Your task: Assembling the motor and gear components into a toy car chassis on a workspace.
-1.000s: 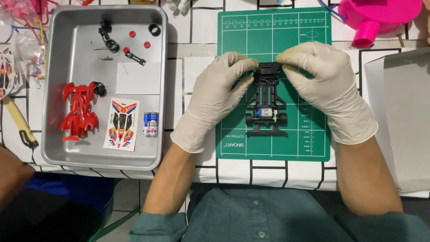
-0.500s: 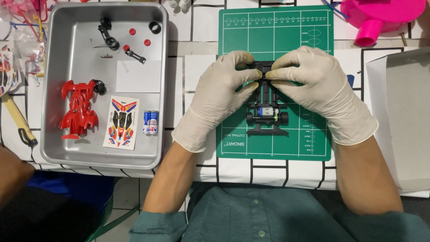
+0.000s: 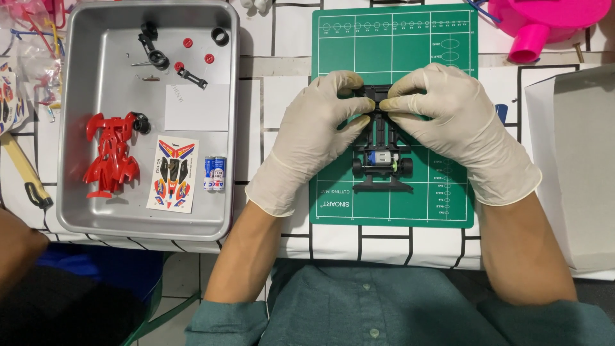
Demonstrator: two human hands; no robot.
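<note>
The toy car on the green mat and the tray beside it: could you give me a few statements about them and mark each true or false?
1. Both hands, left and right, grip the far end of the black toy car frame. True.
2. The frame lies inside the metal tray. False: it sits on the green cutting mat.
3. The red car body lies in the tray. True.
4. The hands are bare. False: both wear pale gloves.
5. The two batteries lie beside the sticker sheet. True.
</note>
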